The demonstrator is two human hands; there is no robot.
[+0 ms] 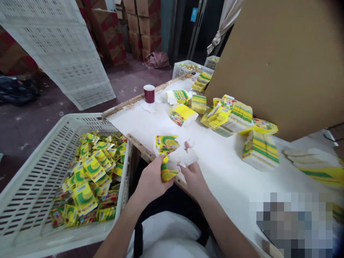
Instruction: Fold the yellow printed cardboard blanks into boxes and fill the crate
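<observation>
My left hand [152, 182] is wrapped round a small yellow-and-green printed carton [168, 172] at the table's near edge. White card [185, 157], perhaps the carton's inside, spreads out beside it toward the right. My right hand [195, 181] has its fingers pinched at the lower edge of that white card; motion blurs the fingertips a little. Just beyond the hands, another yellow printed carton [166, 142] lies on the white tabletop [134, 123]. The fingers partly cover the held carton.
Left of me stands a white plastic crate [63, 130] with many small yellow packs [94, 168]. Stacks of flat yellow cartons [260, 150] lie on the table's right. A maroon cup [149, 94] stands near its wooden edge. A large brown board [268, 64] rises behind.
</observation>
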